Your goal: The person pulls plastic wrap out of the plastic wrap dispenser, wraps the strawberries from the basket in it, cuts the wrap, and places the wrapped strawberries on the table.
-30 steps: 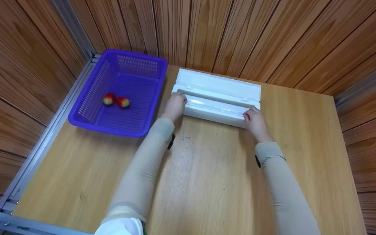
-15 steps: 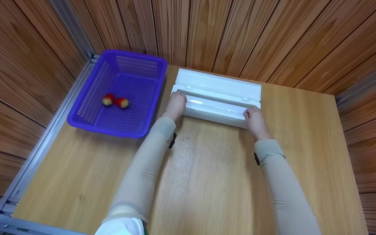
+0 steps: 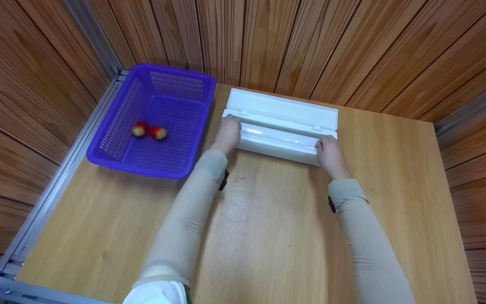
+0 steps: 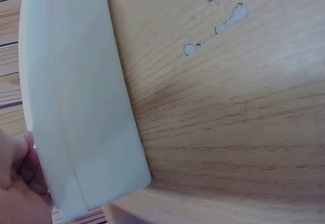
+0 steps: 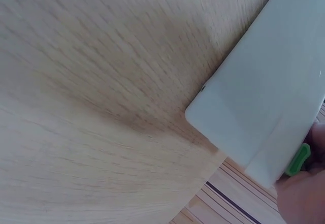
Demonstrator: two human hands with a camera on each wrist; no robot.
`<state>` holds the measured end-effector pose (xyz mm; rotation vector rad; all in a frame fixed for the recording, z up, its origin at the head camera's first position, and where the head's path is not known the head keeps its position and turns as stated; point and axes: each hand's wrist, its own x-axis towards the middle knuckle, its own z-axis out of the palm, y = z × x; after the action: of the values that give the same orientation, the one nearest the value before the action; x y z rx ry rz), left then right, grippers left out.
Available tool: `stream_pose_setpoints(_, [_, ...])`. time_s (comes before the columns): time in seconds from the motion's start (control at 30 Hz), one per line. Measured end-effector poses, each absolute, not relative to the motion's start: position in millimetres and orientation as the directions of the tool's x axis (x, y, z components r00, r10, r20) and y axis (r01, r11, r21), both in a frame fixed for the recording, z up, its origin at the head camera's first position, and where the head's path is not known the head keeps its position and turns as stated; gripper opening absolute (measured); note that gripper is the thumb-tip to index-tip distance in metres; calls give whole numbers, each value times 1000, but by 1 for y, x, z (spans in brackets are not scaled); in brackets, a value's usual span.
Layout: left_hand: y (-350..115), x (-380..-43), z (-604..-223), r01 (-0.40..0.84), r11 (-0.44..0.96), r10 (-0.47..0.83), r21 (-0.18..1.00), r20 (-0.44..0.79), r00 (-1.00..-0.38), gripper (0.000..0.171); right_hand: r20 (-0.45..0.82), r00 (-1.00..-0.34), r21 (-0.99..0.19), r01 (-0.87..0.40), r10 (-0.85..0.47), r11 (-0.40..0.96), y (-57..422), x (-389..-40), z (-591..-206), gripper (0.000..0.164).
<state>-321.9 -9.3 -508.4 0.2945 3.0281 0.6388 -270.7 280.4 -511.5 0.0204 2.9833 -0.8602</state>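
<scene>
A long white wrap dispenser box point(image 3: 276, 153) lies near the table's back edge, its hinged lid point(image 3: 283, 109) tipped back. Inside shows a glossy roll of plastic wrap point(image 3: 277, 136). My left hand point(image 3: 228, 134) pinches the wrap at the roll's left end with curled fingers. At the other end my right hand point(image 3: 330, 155) pinches it between thumb and fingers. A small green plastic piece point(image 5: 298, 160) shows beside the right fingers in the right wrist view. The box's front wall point(image 4: 91, 102) hides most of the left fingertips in the left wrist view.
A purple plastic basket point(image 3: 179, 107) stands at the back left with two red-and-yellow fruit-like pieces point(image 3: 157, 132) in it. Wood-plank walls rise behind and at both sides of the wooden table point(image 3: 276, 236). A metal frame rail point(image 3: 61, 177) runs along the left edge.
Both hands stay at the two ends of the roll, with only slight shifts of the fingers. The box and basket have not moved.
</scene>
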Motion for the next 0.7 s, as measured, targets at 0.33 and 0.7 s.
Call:
stream_pose_setpoints(0.33, [-11,-322,-509,127,831,173,541,-35,-984,13,-70,-997,-589,26,-18,807,285,-268,-512,19])
stream_pose_setpoints(0.7, [-9,-323,-509,133,831,135,540,37,-990,15,-87,-996,-596,48,-5,801,283,-266,-513,29])
